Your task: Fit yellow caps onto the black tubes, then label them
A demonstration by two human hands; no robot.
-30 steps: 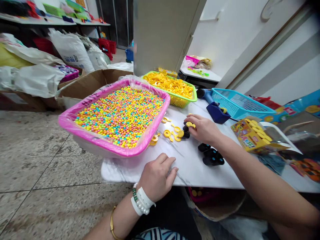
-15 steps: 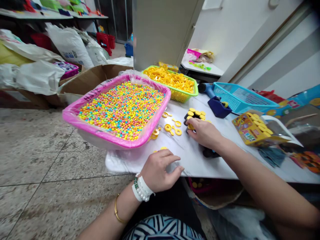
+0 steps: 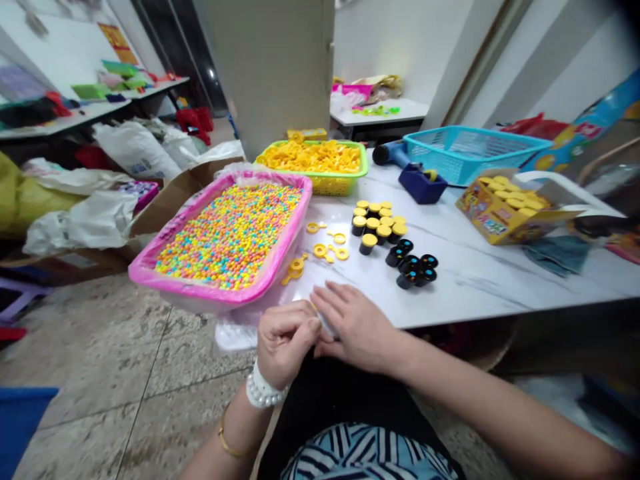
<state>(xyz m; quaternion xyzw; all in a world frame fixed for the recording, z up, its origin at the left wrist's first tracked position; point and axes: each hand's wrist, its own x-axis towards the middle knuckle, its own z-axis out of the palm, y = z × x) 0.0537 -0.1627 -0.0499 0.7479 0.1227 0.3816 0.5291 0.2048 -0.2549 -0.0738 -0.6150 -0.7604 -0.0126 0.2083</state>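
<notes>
Right hand has joined left hand; yellow-capped pots stand upright.

There are two hands, one pink tray, two baskets and about a dozen yellow-capped black pots.

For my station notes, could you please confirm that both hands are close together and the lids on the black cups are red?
Not quite: the lids are yellow, not red, as the head view shows; the left hand and right hand are close together.
</notes>
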